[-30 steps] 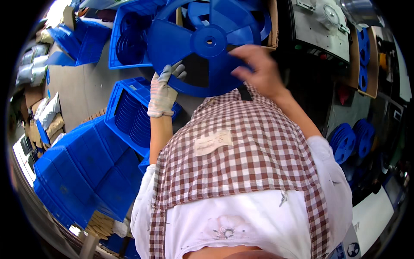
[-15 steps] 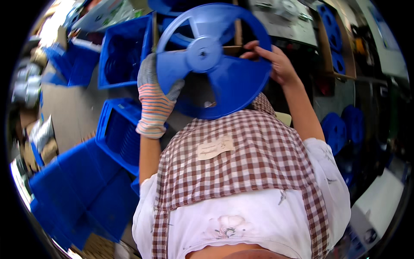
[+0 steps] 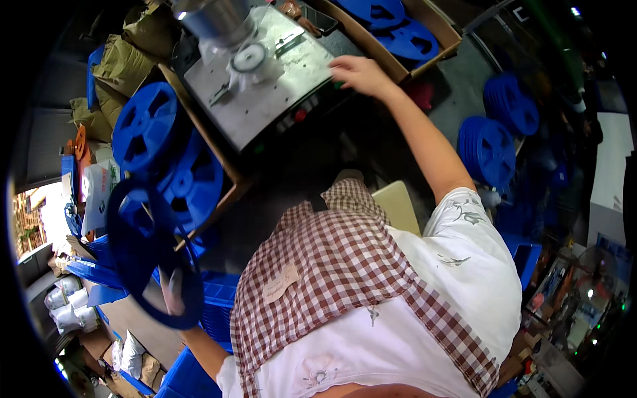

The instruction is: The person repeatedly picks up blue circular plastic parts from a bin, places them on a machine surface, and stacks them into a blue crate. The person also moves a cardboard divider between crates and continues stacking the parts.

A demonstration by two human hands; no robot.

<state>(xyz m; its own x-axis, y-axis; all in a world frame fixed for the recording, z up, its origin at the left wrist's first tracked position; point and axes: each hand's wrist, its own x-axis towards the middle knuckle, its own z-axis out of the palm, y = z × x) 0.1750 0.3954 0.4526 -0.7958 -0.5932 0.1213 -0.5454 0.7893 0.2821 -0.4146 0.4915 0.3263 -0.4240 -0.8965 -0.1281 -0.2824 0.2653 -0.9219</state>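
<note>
My left hand (image 3: 174,292), partly hidden behind a blue plastic reel (image 3: 127,255), grips it low on my left, and the reel is tilted on edge. My right hand (image 3: 361,74) reaches forward to the near right edge of a metal-topped machine (image 3: 292,76). Its fingers are stretched out and hold nothing, close to a green button; whether they touch it I cannot tell. On the machine's top sits a round grey hub (image 3: 249,58), and a red button (image 3: 300,115) shows on its front side.
A cardboard box (image 3: 229,174) of blue reels stands left of the machine. Another box (image 3: 452,44) with reels lies beyond my right hand. Stacked blue reels (image 3: 488,151) stand at the right. Blue bins (image 3: 219,298) are beside my left arm.
The reel has gone from both hands in front of me to my left hand alone, down at the left. My right hand has let go and moved to the machine. The view has turned right.
</note>
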